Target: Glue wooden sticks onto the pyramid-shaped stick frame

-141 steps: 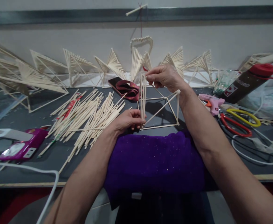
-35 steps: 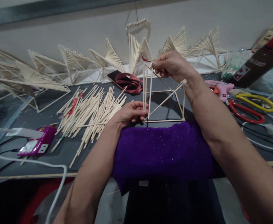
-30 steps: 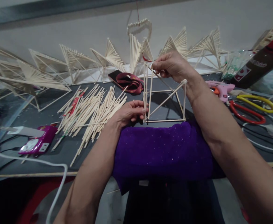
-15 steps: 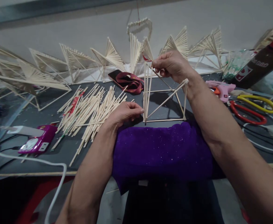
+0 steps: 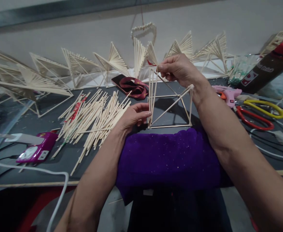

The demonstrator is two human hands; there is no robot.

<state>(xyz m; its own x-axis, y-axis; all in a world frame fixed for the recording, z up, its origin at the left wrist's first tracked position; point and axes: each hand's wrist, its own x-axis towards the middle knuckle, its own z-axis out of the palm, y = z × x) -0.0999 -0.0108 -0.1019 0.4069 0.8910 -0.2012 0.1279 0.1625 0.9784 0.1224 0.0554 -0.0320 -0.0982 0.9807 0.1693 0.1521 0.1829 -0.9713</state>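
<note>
A frame of thin pale wooden sticks (image 5: pixel 171 109) stands on the dark worktop, with several near-upright sticks bunched along its left side. My right hand (image 5: pixel 176 68) is closed in a pinch at the top of these uprights, its fingertips on a stick end. Lower down, my left hand (image 5: pixel 137 116) has thumb and fingers closed around the left uprights, just above the bottom corner. The thumb lies across the sticks; the fingers behind are partly hidden. A folded purple cloth (image 5: pixel 168 161) lies in front of the frame, under my forearms.
Loose sticks (image 5: pixel 93 116) are piled left of my left hand. A dark phone-like object with a maroon strap (image 5: pixel 134 88) lies behind. Finished stick models (image 5: pixel 114 61) line the wall. At right are a pink glue gun (image 5: pixel 230 95), scissors (image 5: pixel 255 119) and a bottle (image 5: pixel 264 69); a purple power adapter (image 5: pixel 38 149) sits left.
My left hand has shifted slightly up and right, its thumb now further across the upright sticks. My right hand keeps its pinch at the top. The whole view has tilted a little.
</note>
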